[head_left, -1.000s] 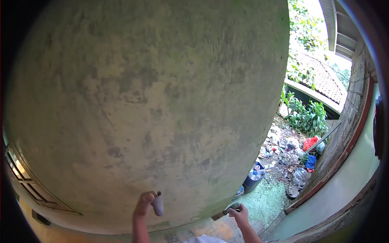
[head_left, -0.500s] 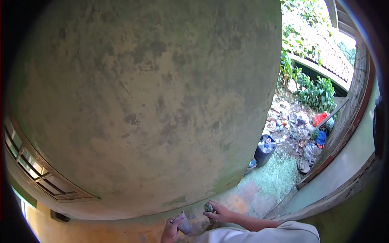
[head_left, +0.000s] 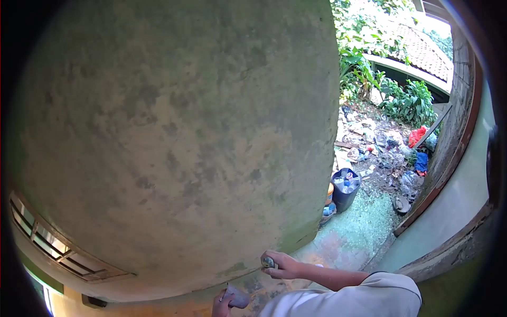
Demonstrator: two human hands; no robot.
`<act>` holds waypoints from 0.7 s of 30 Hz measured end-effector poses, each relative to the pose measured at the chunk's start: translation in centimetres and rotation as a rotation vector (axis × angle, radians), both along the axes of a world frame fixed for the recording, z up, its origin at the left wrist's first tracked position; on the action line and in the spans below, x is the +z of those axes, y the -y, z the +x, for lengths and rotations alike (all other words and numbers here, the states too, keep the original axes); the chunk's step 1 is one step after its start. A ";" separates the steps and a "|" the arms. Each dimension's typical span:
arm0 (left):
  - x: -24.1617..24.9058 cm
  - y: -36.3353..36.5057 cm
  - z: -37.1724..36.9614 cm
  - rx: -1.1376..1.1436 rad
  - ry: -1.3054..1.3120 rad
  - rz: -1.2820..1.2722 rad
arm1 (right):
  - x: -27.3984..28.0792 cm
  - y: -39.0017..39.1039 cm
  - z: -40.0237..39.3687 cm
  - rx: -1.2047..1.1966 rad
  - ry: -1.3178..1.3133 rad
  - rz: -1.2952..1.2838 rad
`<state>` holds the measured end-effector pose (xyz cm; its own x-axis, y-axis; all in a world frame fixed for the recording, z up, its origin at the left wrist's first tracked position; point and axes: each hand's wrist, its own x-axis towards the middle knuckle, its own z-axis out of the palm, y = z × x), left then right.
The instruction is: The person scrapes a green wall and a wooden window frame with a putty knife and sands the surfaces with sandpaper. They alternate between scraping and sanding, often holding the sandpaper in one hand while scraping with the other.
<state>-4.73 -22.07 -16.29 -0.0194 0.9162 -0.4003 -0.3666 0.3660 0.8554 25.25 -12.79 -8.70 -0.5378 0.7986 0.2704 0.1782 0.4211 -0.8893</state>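
At the bottom of the head view, my left hand (head_left: 221,306) is closed around a grey tapered piece (head_left: 237,297), its wider part pointing right. Higher up and to the right, my right hand (head_left: 284,266) grips a dark greenish object with a rounded end (head_left: 268,262); I cannot tell what kind it is. This hand overlaps the lower edge of the stained, patchy wall (head_left: 211,158) in view. A light sleeve (head_left: 364,296) covers the upper part of my right arm.
A dark bin (head_left: 346,196) filled with rubbish stands past the wall's right edge, beside an orange-lidded container (head_left: 329,193). Scattered litter (head_left: 388,145) covers the ground outside. A barred window (head_left: 53,243) is at left, a wooden post (head_left: 459,132) at right.
The view has turned to the right, showing more of the bin and the yard. My right hand appears slightly higher and further left; my left hand sits lower. Both keep their holds.
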 end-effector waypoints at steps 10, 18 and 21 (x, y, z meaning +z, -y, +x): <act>4.6 -13.6 17.3 -0.276 -0.103 0.082 | 8.4 -7.6 19.8 -0.594 -0.392 0.173; 5.0 -18.9 23.4 -0.377 -0.172 0.218 | 13.7 -12.9 23.7 -0.293 -0.216 1.144; 6.1 -18.3 23.9 -0.253 -0.093 0.139 | 15.6 -14.5 23.3 -0.076 -0.250 1.387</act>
<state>19.18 -3.73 -10.18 0.1861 0.9425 -0.2776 -0.1961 0.3125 0.9295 48.56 1.73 6.95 -0.3275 -0.1670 0.9300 0.1408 0.9646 0.2228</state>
